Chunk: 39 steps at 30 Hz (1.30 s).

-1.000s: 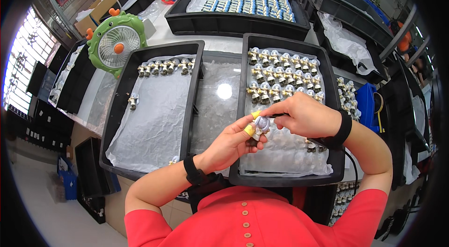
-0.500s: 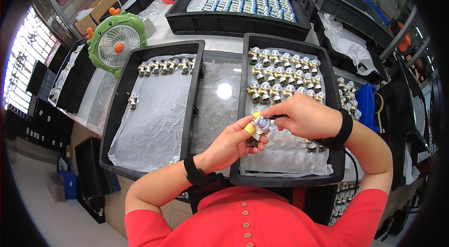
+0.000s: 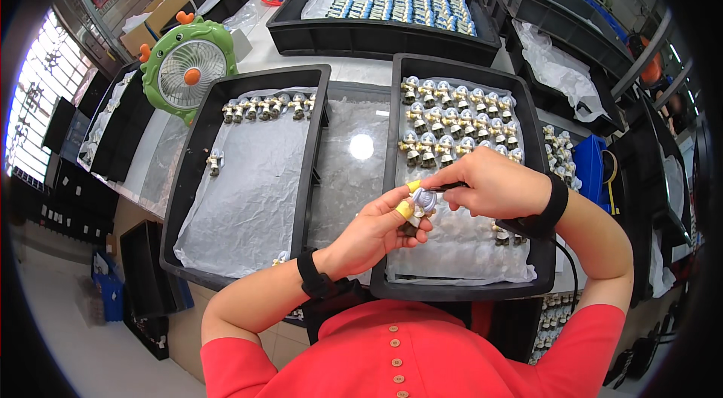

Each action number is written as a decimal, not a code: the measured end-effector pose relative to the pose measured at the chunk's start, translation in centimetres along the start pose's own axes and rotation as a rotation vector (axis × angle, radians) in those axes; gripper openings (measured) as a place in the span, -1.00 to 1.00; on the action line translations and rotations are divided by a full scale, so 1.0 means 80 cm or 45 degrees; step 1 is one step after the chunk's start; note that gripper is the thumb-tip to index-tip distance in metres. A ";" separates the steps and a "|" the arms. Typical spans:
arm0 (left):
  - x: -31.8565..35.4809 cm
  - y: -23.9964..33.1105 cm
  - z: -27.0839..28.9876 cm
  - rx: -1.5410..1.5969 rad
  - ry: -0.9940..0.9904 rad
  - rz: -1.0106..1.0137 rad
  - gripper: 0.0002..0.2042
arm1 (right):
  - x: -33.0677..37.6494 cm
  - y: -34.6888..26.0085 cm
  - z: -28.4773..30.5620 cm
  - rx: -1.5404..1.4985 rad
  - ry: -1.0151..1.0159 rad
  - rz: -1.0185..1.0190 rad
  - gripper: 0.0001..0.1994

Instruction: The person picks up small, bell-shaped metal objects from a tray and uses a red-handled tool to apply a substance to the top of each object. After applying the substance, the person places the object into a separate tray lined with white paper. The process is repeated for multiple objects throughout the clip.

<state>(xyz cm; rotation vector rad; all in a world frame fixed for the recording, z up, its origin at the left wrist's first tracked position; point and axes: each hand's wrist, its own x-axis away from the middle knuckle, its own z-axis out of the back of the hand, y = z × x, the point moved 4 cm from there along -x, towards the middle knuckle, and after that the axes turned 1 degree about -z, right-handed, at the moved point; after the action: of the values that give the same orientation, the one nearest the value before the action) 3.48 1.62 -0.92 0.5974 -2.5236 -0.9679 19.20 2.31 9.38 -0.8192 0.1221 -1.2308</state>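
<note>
My left hand [image 3: 371,229] grips a small figurine [image 3: 424,204] with a lavender-grey head and dark base, above the near part of the right tray [image 3: 452,292]. Yellow covers sit on the thumb and a finger of that hand. Pinched in my right hand [image 3: 503,186] is a thin dark tool [image 3: 450,186], its tip against or very close to the figurine's head; its exact kind is too small to make out. Beyond my hands, rows of similar figurines [image 3: 427,151] stand on the tray's white paper. A few more [image 3: 502,234] lie near my right wrist.
To the left, a black tray [image 3: 172,236] holds one row of figurines [image 3: 269,106] and a lone one [image 3: 215,162]. A green fan [image 3: 190,70] stands behind it. Another tray [image 3: 376,38] of blue-and-white pieces lies at the back. A blue bin [image 3: 591,164] sits right.
The figurine has turned slightly in my left hand, showing more of its rounded head. My right hand and the tool have shifted a little; both hands keep their hold.
</note>
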 end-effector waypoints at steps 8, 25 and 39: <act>-0.001 -0.001 0.000 -0.016 0.006 -0.013 -0.60 | 0.001 0.003 -0.001 -0.003 0.022 0.022 -0.69; -0.001 0.001 -0.004 -0.027 0.017 -0.015 -0.60 | 0.001 0.009 -0.005 0.090 0.096 0.112 -0.69; -0.003 0.000 -0.003 -0.026 -0.033 -0.012 -0.59 | 0.015 0.012 0.002 0.018 0.265 0.122 -0.71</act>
<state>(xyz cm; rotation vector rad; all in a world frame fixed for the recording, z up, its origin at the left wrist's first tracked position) 3.78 1.63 -0.82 0.5952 -2.5330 -1.0095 20.49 1.45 9.34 -0.6640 0.3177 -1.2229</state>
